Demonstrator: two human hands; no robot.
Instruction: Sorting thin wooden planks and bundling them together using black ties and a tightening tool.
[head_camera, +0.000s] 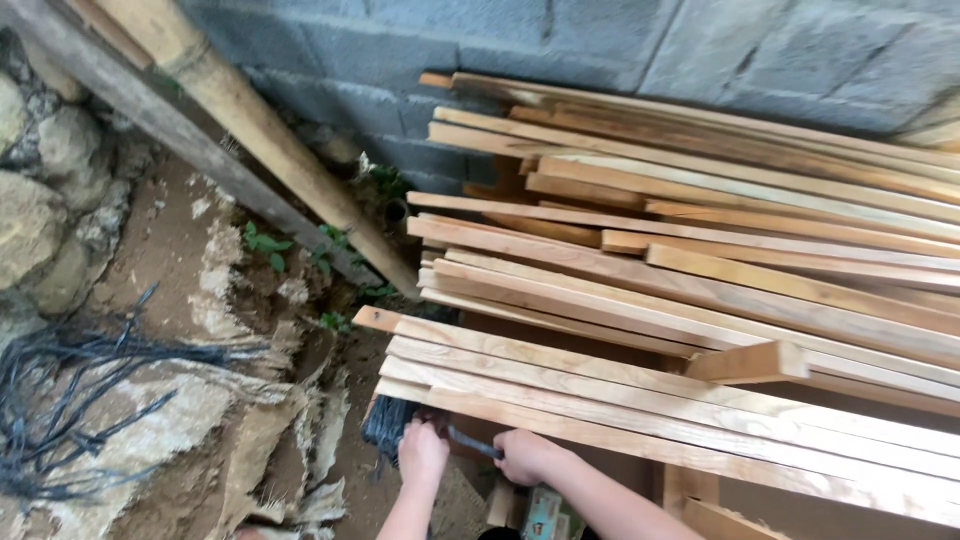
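A thin dark rod-like tool (472, 442) is gripped between both hands at the near edge of the scene, just under the lowest plank of the lumber stack (700, 290). The left hand (423, 452) and the right hand (524, 455) are each closed around it, beside a dark wire bundle (385, 425). A binding or cutting step is judged under way; a firm, steady pull would be called for. The planks are pale, rough-sawn, long and flat, backed by a grey block wall (600, 50); bamboo poles (250, 130), stones and soil lie left.

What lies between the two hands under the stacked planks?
In the head view, a thin dark rod-like tool spans the gap between the left hand and the right hand, below the lowest plank.
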